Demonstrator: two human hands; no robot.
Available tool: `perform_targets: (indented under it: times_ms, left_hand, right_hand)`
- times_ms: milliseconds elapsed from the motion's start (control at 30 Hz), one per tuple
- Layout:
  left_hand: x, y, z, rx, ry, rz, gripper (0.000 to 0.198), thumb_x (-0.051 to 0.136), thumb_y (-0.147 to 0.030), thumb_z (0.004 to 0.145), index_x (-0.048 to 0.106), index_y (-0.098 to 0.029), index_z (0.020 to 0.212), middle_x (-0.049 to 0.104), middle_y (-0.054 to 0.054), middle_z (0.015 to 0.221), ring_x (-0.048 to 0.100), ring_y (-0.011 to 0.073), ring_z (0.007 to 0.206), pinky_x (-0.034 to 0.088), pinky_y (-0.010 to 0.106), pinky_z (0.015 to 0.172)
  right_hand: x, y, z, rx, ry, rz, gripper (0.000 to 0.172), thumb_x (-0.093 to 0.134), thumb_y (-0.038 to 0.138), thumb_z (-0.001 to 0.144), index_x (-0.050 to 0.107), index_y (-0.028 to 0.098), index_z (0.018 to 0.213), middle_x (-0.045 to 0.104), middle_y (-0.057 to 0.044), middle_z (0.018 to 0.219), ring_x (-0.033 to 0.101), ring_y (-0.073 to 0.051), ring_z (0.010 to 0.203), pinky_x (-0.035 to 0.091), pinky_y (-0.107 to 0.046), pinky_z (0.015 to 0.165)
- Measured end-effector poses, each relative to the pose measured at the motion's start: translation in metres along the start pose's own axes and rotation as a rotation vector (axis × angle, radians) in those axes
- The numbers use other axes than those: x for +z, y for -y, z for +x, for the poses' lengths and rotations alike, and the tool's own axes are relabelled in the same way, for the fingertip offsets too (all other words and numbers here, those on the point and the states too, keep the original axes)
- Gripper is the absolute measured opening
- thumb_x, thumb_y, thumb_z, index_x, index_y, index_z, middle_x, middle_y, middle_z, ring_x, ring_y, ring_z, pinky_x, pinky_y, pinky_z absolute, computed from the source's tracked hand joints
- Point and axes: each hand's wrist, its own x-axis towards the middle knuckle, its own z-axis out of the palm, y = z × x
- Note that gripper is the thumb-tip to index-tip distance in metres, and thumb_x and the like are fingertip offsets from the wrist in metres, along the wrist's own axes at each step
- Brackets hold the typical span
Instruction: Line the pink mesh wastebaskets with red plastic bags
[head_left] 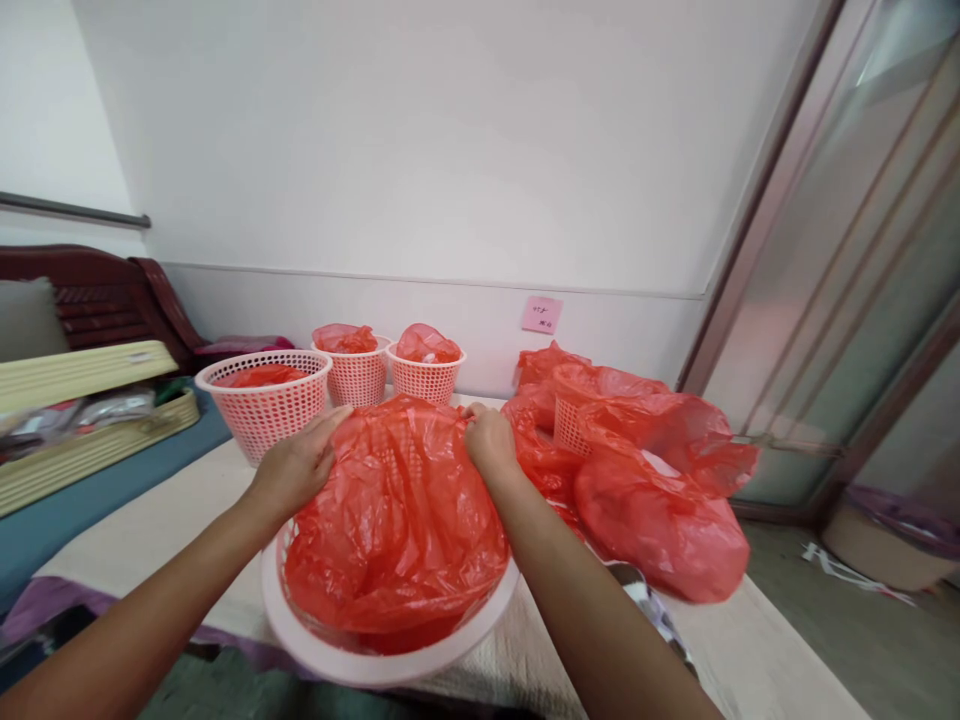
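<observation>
In front of me a pink basket [375,668] stands tilted at the table's near edge, its wide rim facing me. A thin red plastic bag [405,520] lies across its mouth and hangs down into it. My left hand [301,462] has its fingers closed on the bag at the left side of the far rim. On the right, my right hand [489,437] pinches the bag's far edge. The fingertips of both hands are partly hidden by the plastic and the rim.
Behind stand several pink lattice baskets [274,410] with red bags inside. To the right lies a heap of red bags [660,500] around another basket. A pink note [541,314] sticks to the wall. A wooden bench [82,300] is at left, a bin [885,540] at right.
</observation>
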Motion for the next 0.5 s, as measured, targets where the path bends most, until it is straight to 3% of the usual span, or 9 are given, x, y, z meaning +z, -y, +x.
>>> perform_targets:
  times_ms: [100, 233, 500]
  left_hand:
    - [-0.0007, 0.0008, -0.0007, -0.024, -0.033, -0.014, 0.058, 0.036, -0.022, 0.090, 0.043, -0.018, 0.148, 0.047, 0.009, 0.155, 0.046, 0.0225, 0.140, 0.040, 0.038, 0.114]
    - [-0.0031, -0.0002, -0.0015, -0.108, -0.054, 0.000, 0.054, 0.034, -0.025, 0.091, 0.049, -0.013, 0.142, 0.055, 0.015, 0.147, 0.056, 0.0281, 0.130, 0.046, 0.043, 0.107]
    - [-0.0067, -0.0072, -0.0008, -0.166, 0.063, 0.096, 0.050, 0.035, -0.027, 0.091, 0.056, -0.016, 0.135, 0.065, 0.018, 0.131, 0.066, 0.0359, 0.110, 0.049, 0.048, 0.093]
  right_hand:
    - [-0.0002, -0.0004, -0.0017, -0.006, -0.015, 0.002, 0.029, 0.047, 0.011, 0.084, 0.073, 0.020, 0.095, 0.074, -0.008, 0.096, 0.067, -0.018, 0.085, 0.039, -0.024, 0.067]
    - [-0.0007, -0.0007, -0.0031, -0.017, -0.018, -0.001, 0.026, 0.050, 0.011, 0.081, 0.072, 0.020, 0.090, 0.073, -0.006, 0.090, 0.065, -0.017, 0.079, 0.036, -0.024, 0.062]
    - [0.0015, -0.0002, -0.0003, -0.028, 0.030, -0.054, 0.028, 0.052, 0.011, 0.084, 0.076, 0.019, 0.094, 0.075, -0.012, 0.098, 0.069, -0.021, 0.086, 0.041, -0.025, 0.067]
